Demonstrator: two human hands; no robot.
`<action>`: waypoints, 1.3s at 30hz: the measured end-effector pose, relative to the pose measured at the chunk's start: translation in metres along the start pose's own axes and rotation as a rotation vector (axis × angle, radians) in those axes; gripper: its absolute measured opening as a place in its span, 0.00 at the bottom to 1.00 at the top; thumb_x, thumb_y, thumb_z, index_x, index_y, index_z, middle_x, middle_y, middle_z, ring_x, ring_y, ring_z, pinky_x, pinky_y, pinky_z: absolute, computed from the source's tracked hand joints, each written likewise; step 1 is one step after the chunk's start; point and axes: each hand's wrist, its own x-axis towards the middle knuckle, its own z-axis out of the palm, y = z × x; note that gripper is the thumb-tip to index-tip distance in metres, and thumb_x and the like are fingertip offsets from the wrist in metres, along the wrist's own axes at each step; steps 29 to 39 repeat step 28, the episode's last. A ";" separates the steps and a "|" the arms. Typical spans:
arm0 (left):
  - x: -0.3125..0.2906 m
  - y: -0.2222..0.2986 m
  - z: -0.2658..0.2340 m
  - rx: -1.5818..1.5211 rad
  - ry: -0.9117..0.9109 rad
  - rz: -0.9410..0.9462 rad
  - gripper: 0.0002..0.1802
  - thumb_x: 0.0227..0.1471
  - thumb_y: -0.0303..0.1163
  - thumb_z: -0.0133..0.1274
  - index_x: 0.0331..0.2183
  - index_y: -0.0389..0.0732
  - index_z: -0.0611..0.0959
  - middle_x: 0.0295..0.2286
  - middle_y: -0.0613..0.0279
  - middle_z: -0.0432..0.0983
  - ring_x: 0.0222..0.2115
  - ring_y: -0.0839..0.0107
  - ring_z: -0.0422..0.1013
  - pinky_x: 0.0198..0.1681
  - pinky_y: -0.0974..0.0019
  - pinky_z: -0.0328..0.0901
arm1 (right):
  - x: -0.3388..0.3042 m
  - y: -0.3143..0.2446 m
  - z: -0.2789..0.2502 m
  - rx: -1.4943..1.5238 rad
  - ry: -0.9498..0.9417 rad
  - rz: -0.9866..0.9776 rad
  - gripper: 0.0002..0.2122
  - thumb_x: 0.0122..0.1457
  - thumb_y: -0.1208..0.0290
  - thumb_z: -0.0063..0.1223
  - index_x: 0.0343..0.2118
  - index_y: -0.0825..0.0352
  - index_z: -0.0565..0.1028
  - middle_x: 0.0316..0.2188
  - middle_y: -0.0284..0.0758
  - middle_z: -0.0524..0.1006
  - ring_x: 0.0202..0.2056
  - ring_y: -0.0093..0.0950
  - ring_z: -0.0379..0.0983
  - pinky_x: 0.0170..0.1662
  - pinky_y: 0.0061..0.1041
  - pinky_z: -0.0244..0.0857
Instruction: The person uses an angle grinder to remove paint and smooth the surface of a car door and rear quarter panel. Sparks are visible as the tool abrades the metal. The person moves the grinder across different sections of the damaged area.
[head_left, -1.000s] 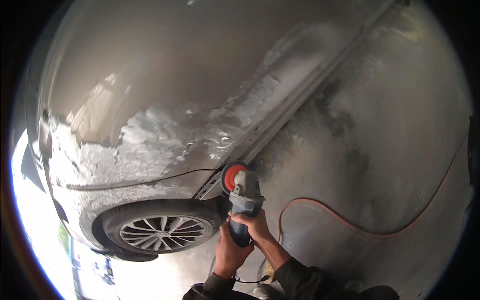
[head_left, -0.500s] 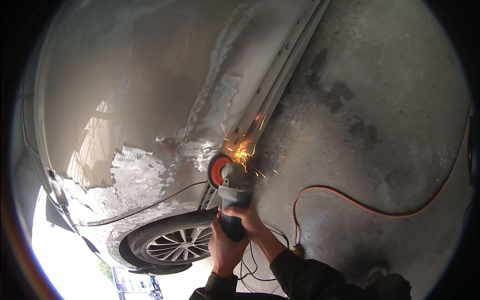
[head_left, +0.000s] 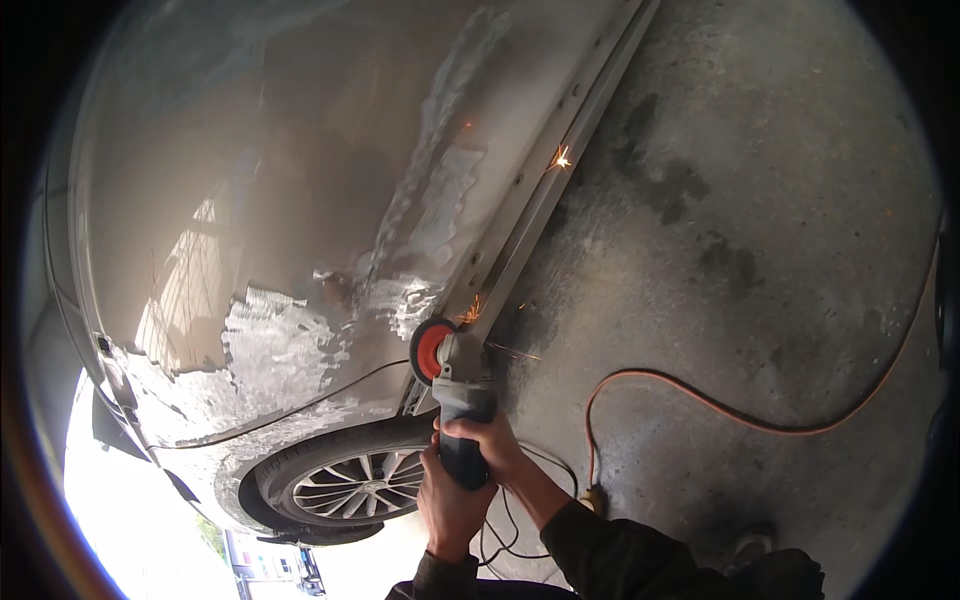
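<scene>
An angle grinder (head_left: 468, 398), grey and dark with a red-backed disc (head_left: 430, 352), is gripped in both of my hands. My left hand (head_left: 452, 505) wraps around the rear of its body, and my right hand (head_left: 492, 445) closes over it from the right. The disc is at the lower edge of a car's body panel (head_left: 300, 130), close to the sill (head_left: 497, 240). A few orange sparks (head_left: 472, 310) fly just beyond the disc, and another bright spark glows farther up the sill. Bare, shiny sanded metal (head_left: 275, 340) shows left of the disc.
Below the panel sits a car wheel (head_left: 350, 485) with a multi-spoke rim. A thin dark cable (head_left: 300, 405) runs across the panel. An orange cord (head_left: 720, 405) curves over the concrete floor (head_left: 740, 250) to a yellow connector (head_left: 592, 497). Dark looped cable (head_left: 515, 545) hangs beside my forearms.
The grinder and my hands have shifted slightly down and left. The dense burst of sparks by the disc has thinned, and a spark now shows farther up the sill.
</scene>
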 end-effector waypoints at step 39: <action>0.055 -0.002 0.237 -1.478 -0.340 0.192 0.35 0.53 0.29 0.65 0.59 0.39 0.70 0.56 0.58 0.69 0.57 0.68 0.65 0.60 0.59 0.61 | 0.003 -0.076 -0.045 -1.820 0.307 -0.757 0.27 0.37 0.65 0.73 0.41 0.69 0.73 0.33 0.48 0.81 0.36 0.51 0.79 0.41 0.43 0.74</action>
